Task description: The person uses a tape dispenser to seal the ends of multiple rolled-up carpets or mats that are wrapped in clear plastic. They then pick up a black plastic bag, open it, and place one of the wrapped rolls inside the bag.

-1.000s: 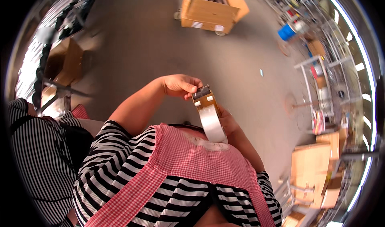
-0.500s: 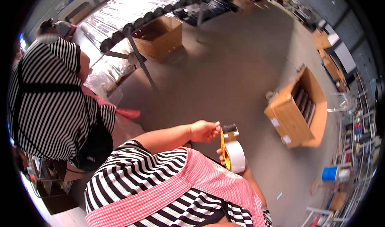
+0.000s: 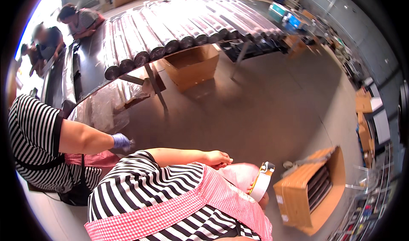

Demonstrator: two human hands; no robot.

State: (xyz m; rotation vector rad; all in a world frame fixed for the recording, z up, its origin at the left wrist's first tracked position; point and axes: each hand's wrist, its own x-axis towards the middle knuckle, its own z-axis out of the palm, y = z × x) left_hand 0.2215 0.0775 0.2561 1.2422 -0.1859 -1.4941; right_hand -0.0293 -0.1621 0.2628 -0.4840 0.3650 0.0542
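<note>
My right hand [image 3: 264, 201] grips a tape dispenser [image 3: 260, 185] with a yellow frame and a wide white roll, held at my right side by the pink checked apron. The dispenser hides most of that hand. In front of my body, my left hand [image 3: 218, 158] has its fingers curled together, apart from the dispenser; whatever they may hold is too small to make out. An open cardboard box [image 3: 294, 202] with dark rolls [image 3: 319, 189] inside stands on the floor right of the dispenser.
A table bears a row of plastic-wrapped dark rolls [image 3: 162, 32]. An open cardboard box [image 3: 194, 72] stands beneath its edge. A co-worker in a striped shirt [image 3: 36, 126] is close on my left; other people are at the far left. Metal racks [image 3: 366, 207] line the right.
My view has swung left and up. My left hand and the tape dispenser have moved farther apart. The co-worker's gloved hand now shows.
</note>
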